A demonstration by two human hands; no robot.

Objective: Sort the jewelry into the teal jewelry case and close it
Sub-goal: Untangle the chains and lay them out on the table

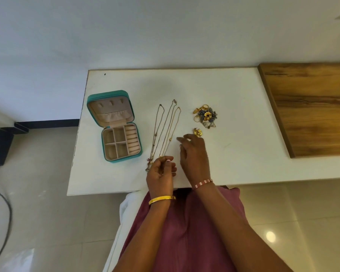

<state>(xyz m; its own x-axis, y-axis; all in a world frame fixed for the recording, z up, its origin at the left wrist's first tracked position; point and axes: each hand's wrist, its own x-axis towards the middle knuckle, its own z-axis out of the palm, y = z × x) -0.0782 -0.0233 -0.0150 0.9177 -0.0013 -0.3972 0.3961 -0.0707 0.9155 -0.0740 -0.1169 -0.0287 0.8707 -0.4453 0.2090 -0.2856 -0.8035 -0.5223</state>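
Note:
The teal jewelry case (pixel 134 116) lies open at the table's left, its lid tipped back, and its beige compartments hold nothing. Three thin gold necklaces (pixel 166 128) lie stretched out side by side to its right. Further right is a pile of rings and earrings (pixel 205 115), with one gold earring (pixel 197 132) apart below it. My left hand (pixel 161 173) is curled at the near ends of the necklaces; whether it grips a chain is unclear. My right hand (pixel 193 154) hovers with fingers apart, just below the lone earring.
The white table (pixel 234 154) has its left and near edges close to the case and my hands. A wooden board (pixel 310 108) covers its right side. A wall rises behind the table. A dark cable (pixel 7 213) lies on the tiled floor at left.

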